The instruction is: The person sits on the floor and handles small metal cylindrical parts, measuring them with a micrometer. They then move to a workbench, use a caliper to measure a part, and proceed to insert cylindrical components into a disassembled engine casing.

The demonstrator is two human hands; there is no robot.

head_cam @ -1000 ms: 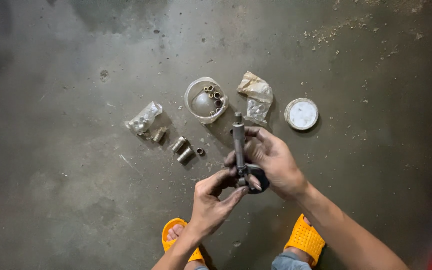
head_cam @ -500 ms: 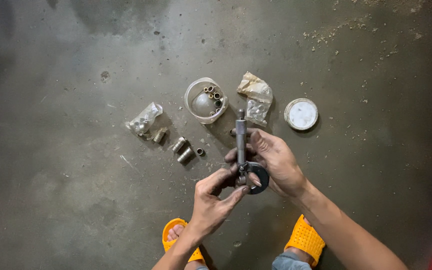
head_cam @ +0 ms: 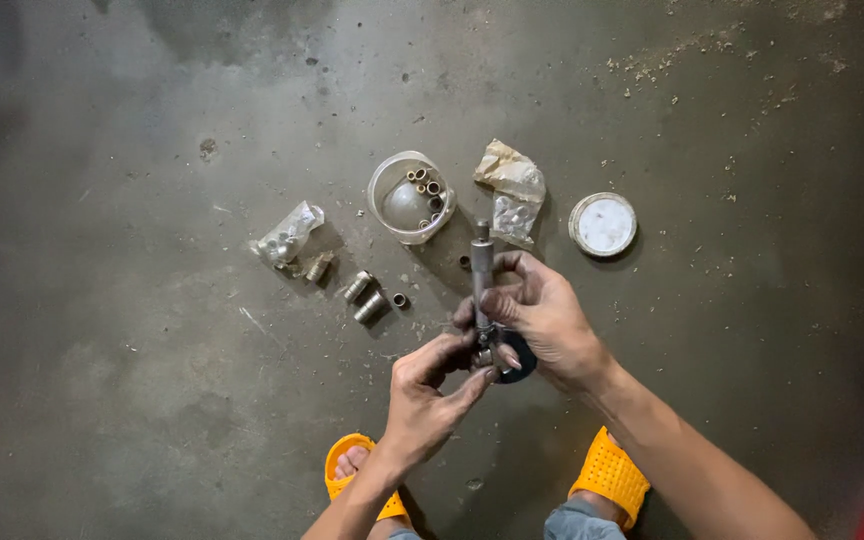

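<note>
My right hand (head_cam: 544, 318) grips a grey metal shaft (head_cam: 481, 262) that points away from me, with a dark round disc (head_cam: 522, 352) at its near end. My left hand (head_cam: 424, 394) pinches a small metal fitting at the shaft's lower end, thumb and fingers closed around it. Both hands hover above the concrete floor. Several short metal sleeves (head_cam: 364, 297) lie on the floor just left of the hands.
A clear round container (head_cam: 404, 205) holds several small bushings. A plastic bag of small parts (head_cam: 284, 236) lies to the left, two crumpled bags (head_cam: 513, 190) to the right, and a white round lid (head_cam: 603, 224) further right. My feet in orange sandals (head_cam: 609, 474) are below.
The shaft and both hands have shifted slightly; my left fingers keep working at the shaft's lower end. The disc shows a little more from under my right hand.
</note>
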